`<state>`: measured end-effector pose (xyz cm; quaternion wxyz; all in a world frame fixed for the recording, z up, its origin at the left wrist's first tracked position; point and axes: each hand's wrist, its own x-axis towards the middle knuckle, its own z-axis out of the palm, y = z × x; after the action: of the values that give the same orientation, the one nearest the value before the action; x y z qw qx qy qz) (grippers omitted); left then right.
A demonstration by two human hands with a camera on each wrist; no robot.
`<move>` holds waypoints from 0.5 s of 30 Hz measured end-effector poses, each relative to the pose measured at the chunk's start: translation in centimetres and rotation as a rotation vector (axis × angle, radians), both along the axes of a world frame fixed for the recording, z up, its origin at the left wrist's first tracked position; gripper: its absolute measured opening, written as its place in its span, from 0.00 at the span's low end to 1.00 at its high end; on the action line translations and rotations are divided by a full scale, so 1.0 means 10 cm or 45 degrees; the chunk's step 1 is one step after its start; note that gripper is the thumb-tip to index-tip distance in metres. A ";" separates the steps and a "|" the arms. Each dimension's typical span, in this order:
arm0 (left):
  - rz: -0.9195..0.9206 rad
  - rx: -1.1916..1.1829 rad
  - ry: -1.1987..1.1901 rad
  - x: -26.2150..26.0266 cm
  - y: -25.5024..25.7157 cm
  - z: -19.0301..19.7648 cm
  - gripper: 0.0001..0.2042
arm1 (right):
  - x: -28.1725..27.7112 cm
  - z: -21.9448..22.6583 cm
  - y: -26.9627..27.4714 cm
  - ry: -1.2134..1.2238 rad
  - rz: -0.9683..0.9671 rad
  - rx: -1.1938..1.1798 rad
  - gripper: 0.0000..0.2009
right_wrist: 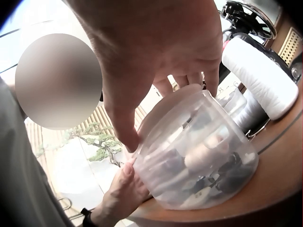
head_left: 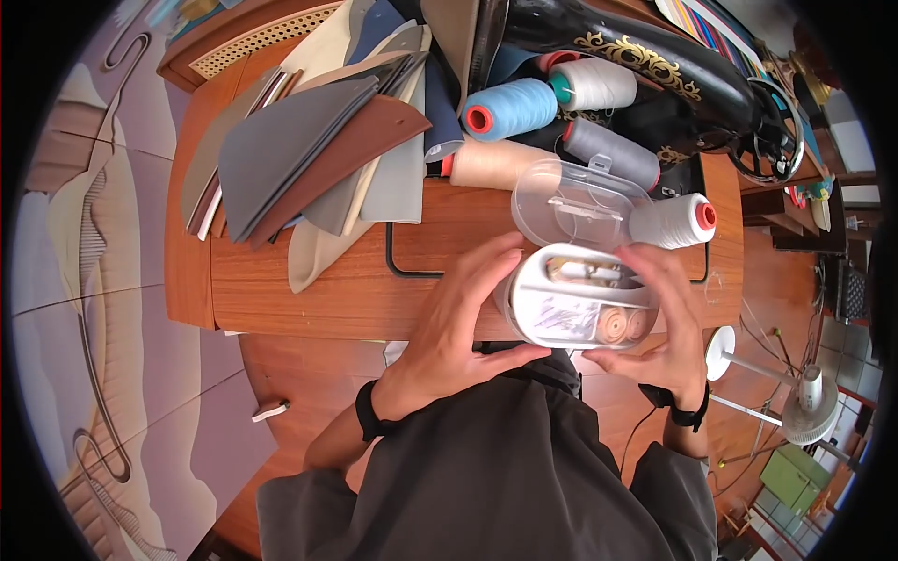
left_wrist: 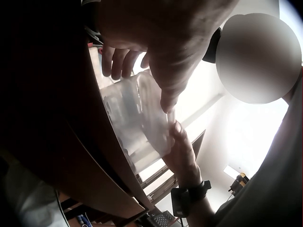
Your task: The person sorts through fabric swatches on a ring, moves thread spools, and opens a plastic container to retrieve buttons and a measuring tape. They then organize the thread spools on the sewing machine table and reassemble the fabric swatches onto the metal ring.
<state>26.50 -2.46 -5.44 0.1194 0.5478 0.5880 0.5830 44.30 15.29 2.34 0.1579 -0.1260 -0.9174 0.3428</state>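
Note:
Both my hands are at a clear plastic sewing box (right_wrist: 189, 175), oval in shape, near the front edge of the table. A white divided tray (head_left: 585, 306) sits in its top, with small packets, peach rolls (head_left: 613, 324) and other small notions in its compartments. My left hand (head_left: 454, 327) holds the left side of the rim, thumb in front and fingers behind. On the right side, my right hand (head_left: 678, 327) grips the rim the same way. Behind the tray the clear lid (head_left: 561, 210) stands open. Darker items show through the box wall in the right wrist view.
Large thread cones, including a blue cone (head_left: 514, 109) and a white cone (head_left: 678, 222), lie behind the box. A black sewing machine (head_left: 645, 51) stands at the back right. Leather pieces (head_left: 290, 150) are piled at the left of the wooden table (head_left: 253, 290).

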 end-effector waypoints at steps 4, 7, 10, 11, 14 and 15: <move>-0.099 -0.071 -0.137 0.02 -0.04 -0.04 0.45 | -0.05 0.08 -0.04 -0.089 0.010 0.138 0.44; -0.079 -0.125 -0.129 0.01 -0.04 -0.01 0.44 | -0.04 0.16 -0.03 -0.140 0.021 0.254 0.44; -0.050 -0.116 -0.069 0.00 -0.04 -0.04 0.44 | -0.03 0.19 -0.05 -0.162 0.007 0.290 0.44; -0.044 -0.111 -0.074 0.01 -0.03 -0.06 0.44 | -0.02 0.20 -0.05 -0.175 -0.013 0.286 0.44; -0.041 -0.093 -0.078 0.01 -0.03 -0.07 0.45 | -0.01 0.19 -0.05 -0.167 -0.017 0.274 0.43; -0.044 -0.079 -0.076 0.01 -0.02 -0.06 0.45 | -0.01 0.19 -0.05 -0.167 -0.016 0.272 0.43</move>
<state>26.56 -2.67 -6.06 0.1638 0.5364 0.5924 0.5784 44.17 14.82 4.21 0.1121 -0.1366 -0.9563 0.2330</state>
